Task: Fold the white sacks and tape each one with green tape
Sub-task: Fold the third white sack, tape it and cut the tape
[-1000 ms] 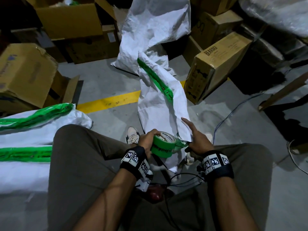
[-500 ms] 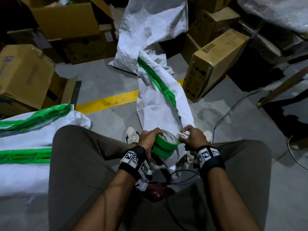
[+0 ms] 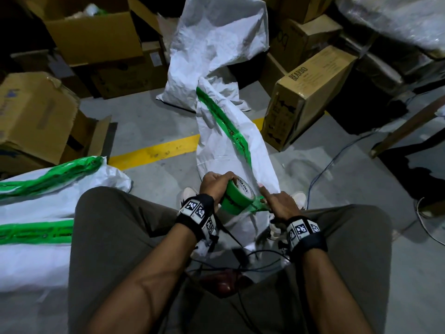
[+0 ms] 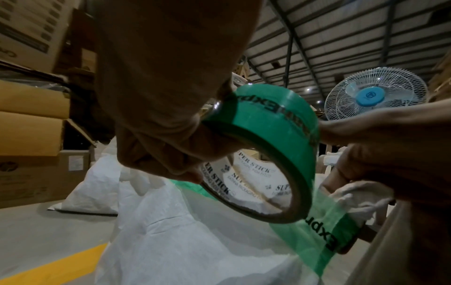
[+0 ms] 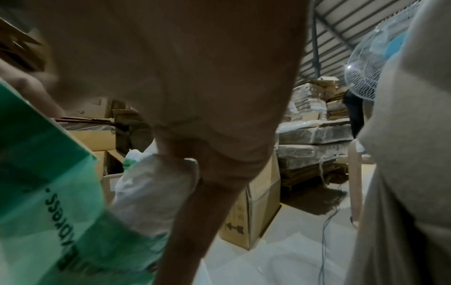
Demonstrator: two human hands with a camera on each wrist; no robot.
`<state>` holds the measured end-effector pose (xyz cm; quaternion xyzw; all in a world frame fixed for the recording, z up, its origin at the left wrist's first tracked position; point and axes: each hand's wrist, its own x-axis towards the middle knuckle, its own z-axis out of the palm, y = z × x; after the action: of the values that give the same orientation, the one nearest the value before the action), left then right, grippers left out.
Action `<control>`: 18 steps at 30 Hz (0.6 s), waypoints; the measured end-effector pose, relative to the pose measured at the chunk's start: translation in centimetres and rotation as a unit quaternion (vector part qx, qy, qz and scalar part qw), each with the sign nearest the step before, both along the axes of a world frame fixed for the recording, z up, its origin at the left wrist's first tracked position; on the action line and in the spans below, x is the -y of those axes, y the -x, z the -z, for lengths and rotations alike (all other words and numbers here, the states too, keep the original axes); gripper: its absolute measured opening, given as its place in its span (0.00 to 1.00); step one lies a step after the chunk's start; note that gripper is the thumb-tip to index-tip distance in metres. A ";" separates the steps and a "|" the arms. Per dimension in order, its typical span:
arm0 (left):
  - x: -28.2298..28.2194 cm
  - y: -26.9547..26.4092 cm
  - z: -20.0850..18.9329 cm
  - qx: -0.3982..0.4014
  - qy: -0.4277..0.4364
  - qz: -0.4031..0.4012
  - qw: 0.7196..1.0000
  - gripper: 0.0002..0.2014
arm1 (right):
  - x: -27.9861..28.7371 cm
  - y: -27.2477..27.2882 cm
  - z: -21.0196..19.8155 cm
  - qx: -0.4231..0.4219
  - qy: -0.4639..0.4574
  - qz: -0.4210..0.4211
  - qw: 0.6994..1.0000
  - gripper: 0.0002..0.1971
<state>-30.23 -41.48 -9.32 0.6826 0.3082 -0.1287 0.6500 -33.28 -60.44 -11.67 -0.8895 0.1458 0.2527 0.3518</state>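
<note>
Seated on a warehouse floor, the left hand (image 3: 215,189) grips the green tape roll (image 3: 237,197) just left of the right hand (image 3: 279,203), which pinches the drawn strip against the white sack (image 3: 231,150) stretching away between the knees.

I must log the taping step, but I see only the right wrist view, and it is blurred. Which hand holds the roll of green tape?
Observer: The left hand grips the green tape roll.
Operator: Is some tape pulled from the roll?
Observer: Yes. A short strip runs from it to the right hand, which holds its end on the bunched white sack.
Operator: Does this sack carry other tape?
Observer: Yes, one long green band runs along it, farther from the person.
</note>
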 end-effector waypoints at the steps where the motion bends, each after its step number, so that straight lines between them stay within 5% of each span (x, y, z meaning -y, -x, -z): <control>1: 0.1 -0.4 -0.2 -0.001 -0.005 0.007 1.000 0.14 | 0.1 0.2 -0.4 -0.004 -0.002 -0.037 0.999 0.40; 7: -0.8 -3.8 0.4 -0.018 0.014 -0.045 0.999 0.12 | 0.9 1.0 1.5 -0.007 0.066 -0.104 0.992 0.48; 11: -2.4 -9.4 10.5 -0.014 -0.021 -0.136 0.990 0.37 | 0.8 1.4 2.1 0.098 0.078 -0.099 0.987 0.23; 14: -1.1 -11.5 16.6 -0.032 -0.023 -0.193 0.980 0.44 | 0.3 2.2 2.4 0.176 0.071 -0.126 0.974 0.06; 18: 2.2 -7.6 8.0 -0.015 0.070 -0.206 0.976 0.39 | 0.4 2.5 2.4 0.157 0.135 -0.104 0.973 0.05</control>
<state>-22.66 -43.64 -17.33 0.5557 0.4420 -0.0234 0.7038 -35.81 -60.88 -14.11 -0.9676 0.0284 0.1226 0.2191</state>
